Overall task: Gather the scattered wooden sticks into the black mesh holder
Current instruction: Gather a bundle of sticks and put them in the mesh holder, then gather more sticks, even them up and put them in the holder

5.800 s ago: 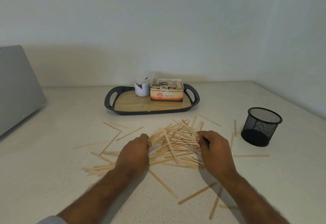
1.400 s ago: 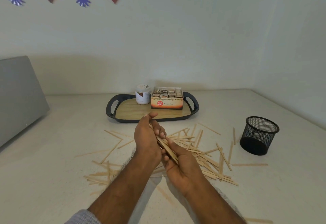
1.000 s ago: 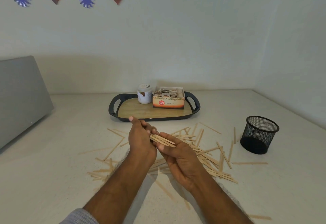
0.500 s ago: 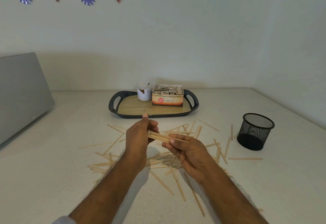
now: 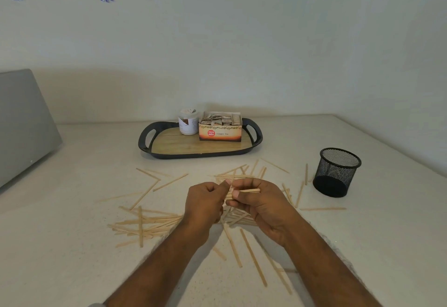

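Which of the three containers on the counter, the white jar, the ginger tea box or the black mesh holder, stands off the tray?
The black mesh holder: it stands alone on the counter at right, while jar and box sit on the tray.

You've got pale, matt wooden sticks (image 5: 150, 222) all over a speckled, matt off-white counter (image 5: 72, 258). At 2 o'clock the holder (image 5: 336, 173) is black wire mesh you can see through. At 12 o'clock, the tray (image 5: 145, 142) has a glossy black plastic rim and a wood-grain floor, carrying a printed cardboard tea box (image 5: 220, 133) and a white labelled jar (image 5: 188, 125).
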`<control>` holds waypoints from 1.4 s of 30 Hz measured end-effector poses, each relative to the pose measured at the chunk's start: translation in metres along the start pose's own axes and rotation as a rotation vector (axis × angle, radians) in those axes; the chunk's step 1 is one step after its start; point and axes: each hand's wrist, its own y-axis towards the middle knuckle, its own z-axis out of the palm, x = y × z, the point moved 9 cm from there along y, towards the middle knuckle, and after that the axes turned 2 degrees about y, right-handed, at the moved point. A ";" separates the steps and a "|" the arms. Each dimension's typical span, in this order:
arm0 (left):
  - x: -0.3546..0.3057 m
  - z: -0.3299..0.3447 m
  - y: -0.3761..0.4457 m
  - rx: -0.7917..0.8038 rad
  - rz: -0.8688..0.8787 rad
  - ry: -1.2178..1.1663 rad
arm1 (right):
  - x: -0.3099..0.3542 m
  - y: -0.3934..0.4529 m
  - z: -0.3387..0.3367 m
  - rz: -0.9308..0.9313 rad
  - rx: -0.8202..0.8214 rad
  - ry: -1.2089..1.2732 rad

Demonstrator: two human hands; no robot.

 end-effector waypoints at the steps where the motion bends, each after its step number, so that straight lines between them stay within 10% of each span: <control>1: 0.004 0.003 0.000 0.014 -0.051 -0.077 | 0.004 -0.001 -0.002 -0.029 -0.007 -0.008; 14: 0.018 0.049 0.003 0.272 -0.224 -0.285 | 0.057 -0.016 -0.031 -0.157 -0.068 -0.306; 29: -0.008 -0.005 0.024 0.044 0.363 0.728 | 0.230 -0.012 -0.128 -0.425 -0.569 -0.948; 42: 0.026 -0.099 0.037 -0.016 0.222 1.114 | 0.216 0.014 -0.158 0.011 -0.568 -1.544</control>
